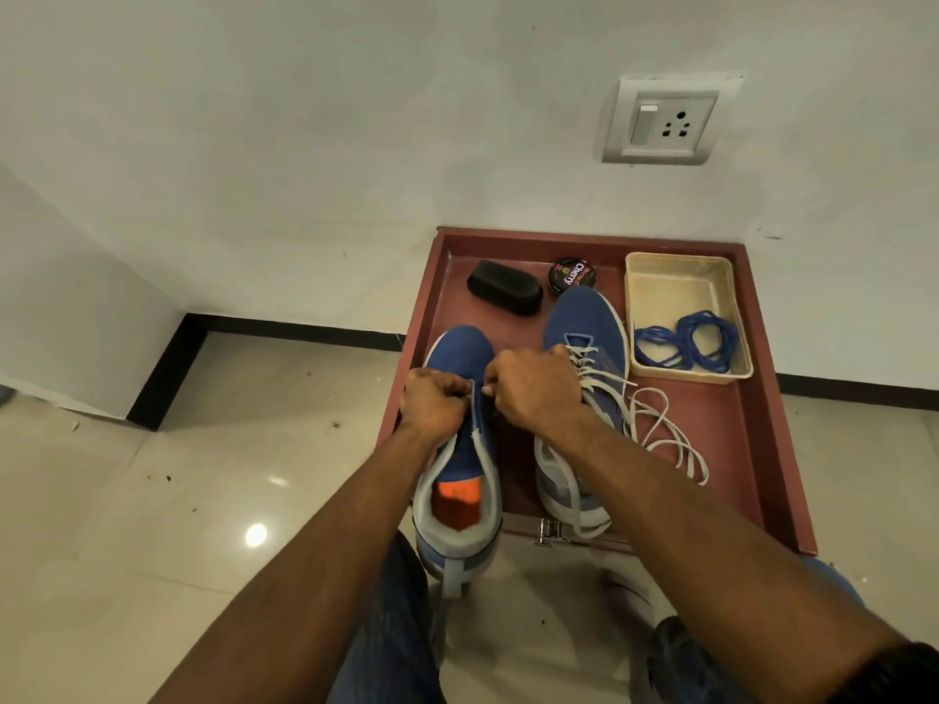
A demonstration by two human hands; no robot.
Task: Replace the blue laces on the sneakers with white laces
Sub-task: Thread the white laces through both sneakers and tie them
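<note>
Both grips pinched shut: left hand, right hand, on left sneaker.

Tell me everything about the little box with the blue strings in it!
The cream tray is a shallow rectangular box, plastic by the look, with a scuffed, stained floor. It sits flat in the far right corner of the red-brown tray, beside the right sneaker. Two coiled blue laces lie in its near end; the rest is bare. Neither hand touches it.
</note>
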